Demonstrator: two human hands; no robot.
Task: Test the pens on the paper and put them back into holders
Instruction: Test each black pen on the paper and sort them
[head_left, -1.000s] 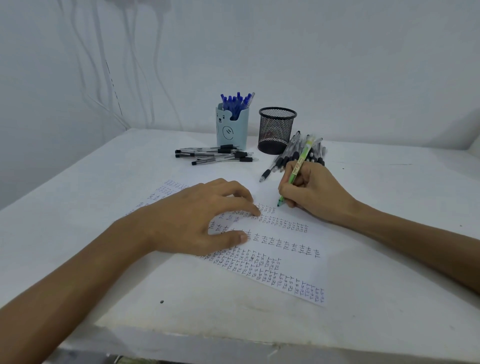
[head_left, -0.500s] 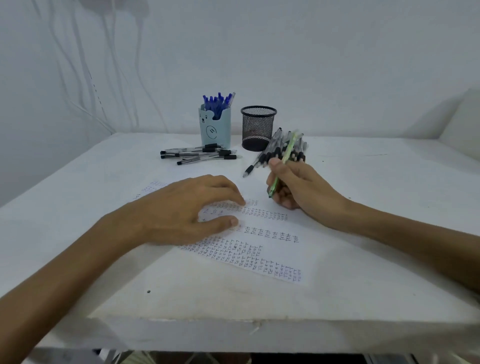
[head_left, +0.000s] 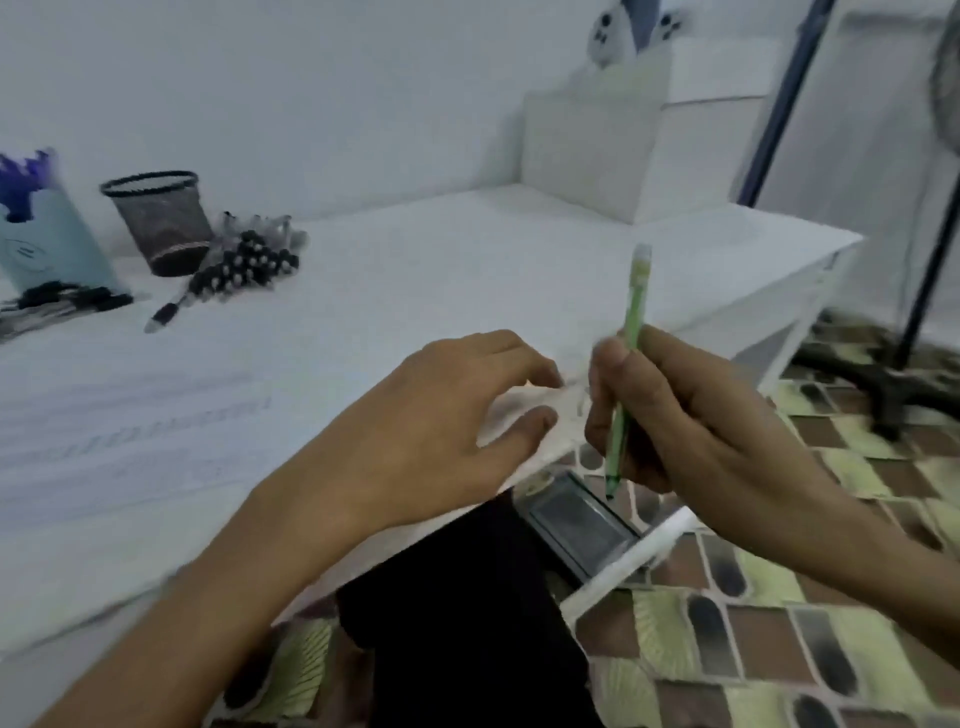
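The right hand (head_left: 691, 415) grips the green pen (head_left: 631, 332), near right, past the surface (head_left: 467, 249) edge; the left hand (head_left: 441, 410) has relaxed fingers, holding nothing. Loose pens (head_left: 244, 265) lie beside the mesh holder (head_left: 156, 223), far left: much seems left.

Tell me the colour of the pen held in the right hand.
Light green pen, seen in the head view.

The black holder (head_left: 156, 223) is of fine wire mesh, the pale blue holder (head_left: 49, 247) left of it looks like smooth matt plastic, the pens (head_left: 244, 260) heaped right of it have clear shiny plastic barrels, the white table (head_left: 467, 260) under it is matt, and the green pen (head_left: 631, 332) is smooth plastic.
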